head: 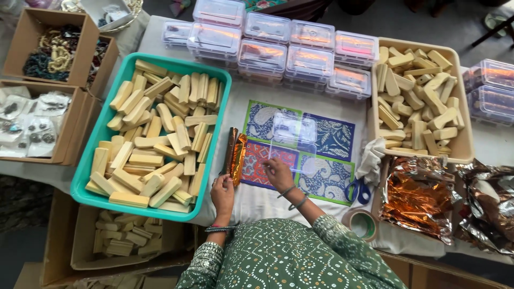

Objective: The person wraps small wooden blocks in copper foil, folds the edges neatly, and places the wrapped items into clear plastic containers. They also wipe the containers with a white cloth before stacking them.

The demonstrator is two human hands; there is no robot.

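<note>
As we look down from the head camera, our left hand (222,194) sits at the near edge of the table, fingers closed round the lower end of a block wrapped in copper foil (235,158), which stands nearly on end and leans slightly. Our right hand (278,174) is just beside it, fingertips pinched on the near edge of a clear plastic box (292,140); the box lies over a patterned cloth (326,176) of blue, red and green panels. Left of the wrapped block, touching distance away, a teal tray (105,128) holds a heap of bare pale wooden blocks (155,142). To the right, a beige tray (465,150) holds more of the same. Blue-handled scissors (360,191) lie on the cloth's right edge, a roll of tape (364,223) nearer us. Crumpled copper foil sheets (417,200) sit at far right. Stacked lidded plastic boxes (278,51) line the table's far side
</note>
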